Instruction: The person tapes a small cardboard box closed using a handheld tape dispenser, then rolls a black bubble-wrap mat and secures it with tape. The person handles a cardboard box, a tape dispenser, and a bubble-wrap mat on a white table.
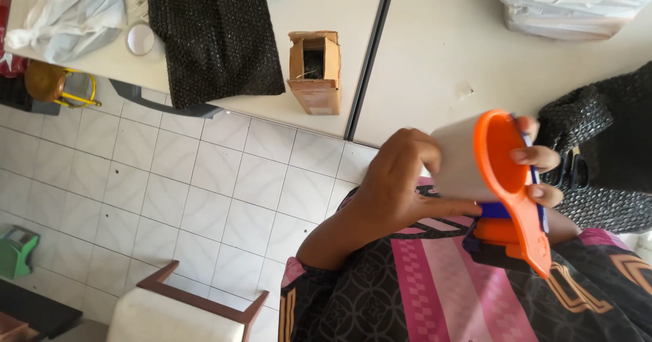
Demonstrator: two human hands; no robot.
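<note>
Head view, looking down past the lap to a tiled floor and the edge of a white table (435,50).

Both hands hold an orange tape dispenser (513,186) loaded with a wide white roll of tape (456,162), raised above the lap, just in front of the table edge.
- Left hand (397,186): wrapped around the near side of the roll, thumb lying along its lower edge toward the dispenser's blue part.
- Right hand (540,172): mostly hidden behind the orange frame; fingertips curl over its far rim, gripping it.
- The dispenser's handle points down toward the patterned pink and black garment (441,288).

Surroundings:
- Black bubble-wrap sheet (214,36) draped over the table's near edge, to the left.
- Small open cardboard box (314,70) lying beside it, something dark inside; contents unclear.
- More black bubble wrap (604,138) at right, just behind the right hand.
- Clear plastic bags (570,2) at top right, well apart from the hands.
- Chair with wooden arms (183,308) at the bottom left.
</note>
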